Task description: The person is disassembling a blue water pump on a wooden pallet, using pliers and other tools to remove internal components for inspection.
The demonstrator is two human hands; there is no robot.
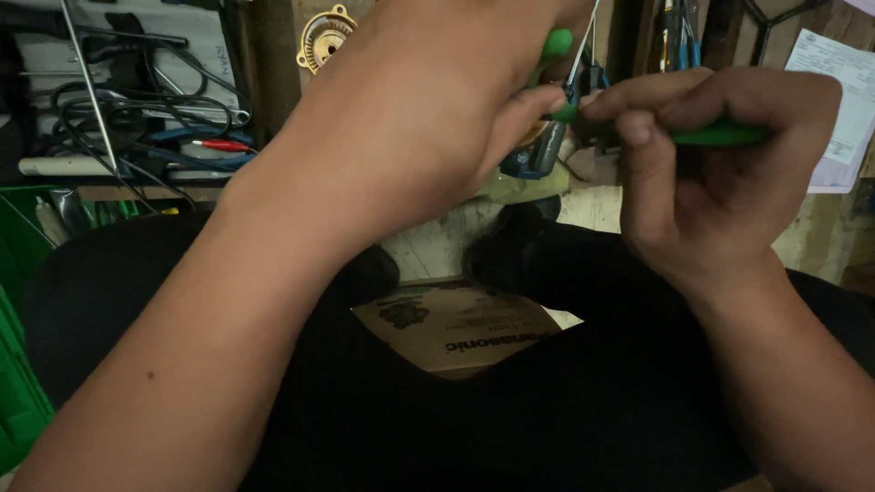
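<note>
My left hand (pixel 428 109) is raised close to the camera, its fingers closed around a green-handled tool (pixel 556 44) with a thin metal shaft, mostly hidden behind the hand. My right hand (pixel 720 173) grips a second green handle (pixel 720 135) that lies roughly level and points left toward the left hand's fingertips. Just below where the two hands meet sits a small blue and metal part (pixel 533 159), partly hidden by my left thumb.
A brown cardboard piece (pixel 460 328) lies on my lap, which is covered in black cloth. At left are tangled black cables (pixel 118 118), a red-tipped probe (pixel 223 145) and a green crate (pixel 23 273). A brass round part (pixel 324 38) lies behind. A paper sheet (pixel 843 100) lies at right.
</note>
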